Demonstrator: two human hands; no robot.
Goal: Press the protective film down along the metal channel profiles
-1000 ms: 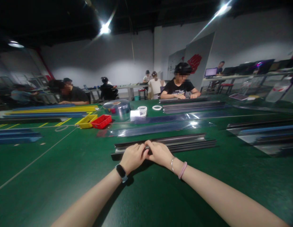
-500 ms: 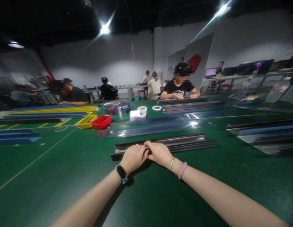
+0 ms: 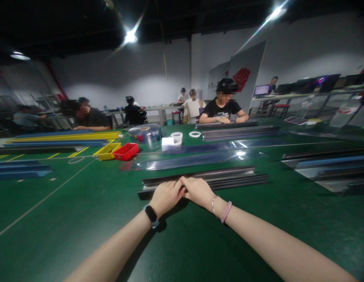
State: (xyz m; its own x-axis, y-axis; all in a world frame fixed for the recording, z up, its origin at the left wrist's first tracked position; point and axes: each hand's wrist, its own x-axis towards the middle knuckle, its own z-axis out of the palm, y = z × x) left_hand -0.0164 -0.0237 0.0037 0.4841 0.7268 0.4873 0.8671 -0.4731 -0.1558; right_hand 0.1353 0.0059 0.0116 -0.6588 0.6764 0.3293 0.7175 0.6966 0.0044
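Observation:
A long black channel profile (image 3: 237,180) lies across the green table in front of me, its open trough facing up. My left hand (image 3: 166,196) is closed over the near wall of the profile, left of its middle. Right beside it, my right hand (image 3: 198,190) is closed on the same profile, with the fingertips of both hands meeting. The fingers curl down into the trough, so their tips are partly hidden. Whether they pinch any small part there cannot be made out.
Beyond the profile lie clear plastic strips (image 3: 193,159), a yellow bin (image 3: 109,151), a red bin (image 3: 126,151) and a roll of clear film (image 3: 152,137). More profiles lie left and right (image 3: 340,166). Across the table a co-worker (image 3: 224,105) handles another profile.
My right hand has shifted very slightly, its fingers lying a little lower against the left hand. The profile stays in place. The co-worker's hands opposite have moved a little along their profile.

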